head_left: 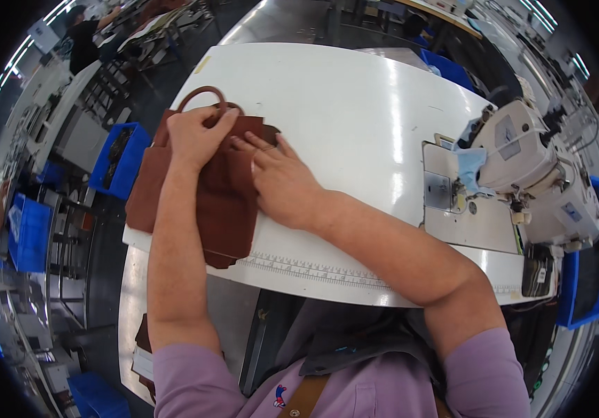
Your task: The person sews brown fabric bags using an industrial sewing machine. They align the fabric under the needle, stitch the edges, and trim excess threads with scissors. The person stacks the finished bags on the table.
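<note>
Brown leather bag pieces (226,209) lie stacked at the left end of the white table, their lower edges hanging over its front. A rounded brown bag handle (202,90) stands up in a loop at the far side of the pile. My left hand (198,136) is closed at the foot of this loop, with thumb and fingers pinched on the leather; its grip is partly hidden. My right hand (278,177) lies flat with fingers stretched out over the right edge of the top piece, next to a darker flap (262,132).
A white sewing machine (511,146) with a light blue cloth (471,169) hung on it stands at the table's right end. A ruler strip (313,270) runs along the front edge. Blue bins (117,160) stand left of the table. Another person (80,38) sits far left.
</note>
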Motion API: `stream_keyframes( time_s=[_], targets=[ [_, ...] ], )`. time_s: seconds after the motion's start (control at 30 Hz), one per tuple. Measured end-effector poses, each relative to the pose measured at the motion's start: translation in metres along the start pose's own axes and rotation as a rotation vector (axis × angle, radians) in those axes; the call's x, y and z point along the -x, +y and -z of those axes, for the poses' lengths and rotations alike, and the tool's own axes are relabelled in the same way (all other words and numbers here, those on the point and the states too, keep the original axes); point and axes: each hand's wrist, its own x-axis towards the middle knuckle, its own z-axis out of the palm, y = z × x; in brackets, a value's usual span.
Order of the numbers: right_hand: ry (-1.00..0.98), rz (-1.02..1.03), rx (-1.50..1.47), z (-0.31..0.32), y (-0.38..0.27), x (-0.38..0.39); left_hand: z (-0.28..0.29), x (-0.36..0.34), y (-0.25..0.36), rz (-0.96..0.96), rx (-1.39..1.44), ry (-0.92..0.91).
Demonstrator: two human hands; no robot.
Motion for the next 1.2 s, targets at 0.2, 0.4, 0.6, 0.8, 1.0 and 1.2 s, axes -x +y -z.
stream_keyframes(
  time_s=[0.2, 0.4, 0.6, 0.8, 1.0, 1.2],
  targets=[
    [0.144, 0.008, -0.258, -0.037, -0.009, -0.008, 0.031, 0.007, -0.064, 0.022, 0.228, 0.049],
    [0.146, -0.088, -0.33, -0.017, 0.003, 0.003, 0.022, -0.008, -0.092, 0.285, 0.207, 0.06],
    [0.09, -0.065, -0.431, -0.015, 0.004, -0.005, 0.042, -0.003, -0.076, 0.478, 0.552, 0.16],
    [-0.089, 0.061, -0.285, -0.023, 0.007, -0.01, 0.053, -0.011, -0.106, 0.344, 0.609, -0.063],
    [-0.073, 0.059, -0.343, -0.025, 0.008, -0.007, 0.06, -0.008, -0.063, 0.557, 0.755, 0.303],
    [-0.058, 0.053, -0.313, -0.026, 0.009, -0.012, 0.076, -0.005, -0.05, 0.246, 0.333, 0.383]
  ],
)
